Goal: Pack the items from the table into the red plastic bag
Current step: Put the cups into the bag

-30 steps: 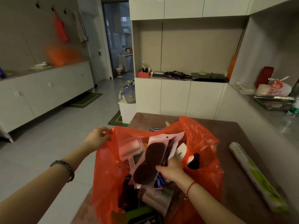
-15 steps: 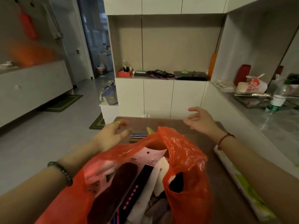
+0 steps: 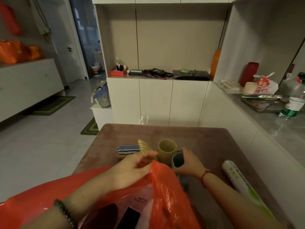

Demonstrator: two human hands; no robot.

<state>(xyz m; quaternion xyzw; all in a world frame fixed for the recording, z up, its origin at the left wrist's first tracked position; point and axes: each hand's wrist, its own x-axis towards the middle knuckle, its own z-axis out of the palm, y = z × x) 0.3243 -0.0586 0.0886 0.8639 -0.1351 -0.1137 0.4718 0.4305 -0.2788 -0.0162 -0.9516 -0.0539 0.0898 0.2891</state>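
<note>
The right hand [image 3: 188, 162] wraps around a dark cup [image 3: 178, 160] standing on the table [image 3: 206, 142], fingers closed on its side with the open mouth showing toward the camera. The left hand [image 3: 132, 169] pinches the upper edge of the red bag [image 3: 166, 192], holding its mouth up; a ring sits on one finger and a bead bracelet on the wrist. Just behind the two hands stands a yellow cup [image 3: 167, 148], upright and close beside the dark one; whether they touch cannot be told. Left of it lie a blue-striped sponge [image 3: 127, 149] and a yellow-striped sponge [image 3: 144, 145], the latter partly hidden by the left fingers. The bag fills the near foreground and hides the table's near edge; inside it show dark flat items and a pale printed packet, too blurred to name. To the right of the right forearm a white-and-green roll [image 3: 237, 180] lies lengthwise along the table. Beyond the table stand white cabinets with a cluttered shelf, and a counter at right carries a water bottle [image 3: 293, 106] and a metal tray [image 3: 262, 103].
</note>
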